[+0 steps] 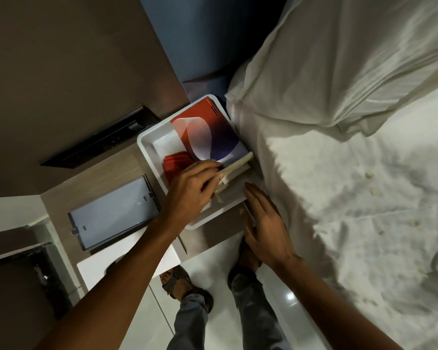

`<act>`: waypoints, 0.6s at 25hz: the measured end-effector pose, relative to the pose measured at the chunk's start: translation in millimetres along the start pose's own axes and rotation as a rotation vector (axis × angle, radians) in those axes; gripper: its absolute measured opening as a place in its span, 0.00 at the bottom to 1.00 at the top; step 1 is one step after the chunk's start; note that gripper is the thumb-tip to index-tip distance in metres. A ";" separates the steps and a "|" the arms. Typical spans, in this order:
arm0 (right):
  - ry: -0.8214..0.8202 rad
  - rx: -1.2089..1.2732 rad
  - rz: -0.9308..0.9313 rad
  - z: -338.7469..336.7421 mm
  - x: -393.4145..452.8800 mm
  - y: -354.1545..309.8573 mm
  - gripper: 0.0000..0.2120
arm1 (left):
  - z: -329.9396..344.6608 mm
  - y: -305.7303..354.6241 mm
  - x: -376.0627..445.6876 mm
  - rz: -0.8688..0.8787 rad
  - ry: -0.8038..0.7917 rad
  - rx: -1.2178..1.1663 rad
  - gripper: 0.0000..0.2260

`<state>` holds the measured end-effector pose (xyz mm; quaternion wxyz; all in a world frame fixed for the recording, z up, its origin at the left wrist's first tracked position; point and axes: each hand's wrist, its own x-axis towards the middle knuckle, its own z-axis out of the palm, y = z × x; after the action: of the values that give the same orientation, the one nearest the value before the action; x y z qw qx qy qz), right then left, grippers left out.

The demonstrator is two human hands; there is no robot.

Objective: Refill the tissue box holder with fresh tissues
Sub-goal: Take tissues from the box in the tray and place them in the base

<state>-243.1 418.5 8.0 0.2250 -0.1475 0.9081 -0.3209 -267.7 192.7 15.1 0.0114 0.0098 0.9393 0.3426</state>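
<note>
Two grips: left [191, 188] pinches soft folded tissues [234, 173], right [266, 223] flat, spread.

Cream tissue stack [234, 173] – tilted, in white tray [147, 145].

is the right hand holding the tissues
No, the right hand lies flat and open beside the tray; the left hand grips the tissues.
</note>
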 end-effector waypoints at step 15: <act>-0.250 -0.373 -0.477 -60.7 103.4 -60.4 0.33 | -70.2 25.2 16.9 -0.181 0.149 -0.227 0.12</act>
<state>-354.7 361.9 56.8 0.2223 -0.4332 0.8564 -0.1719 -286.2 167.3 84.8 -0.0263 -0.1017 0.8899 0.4439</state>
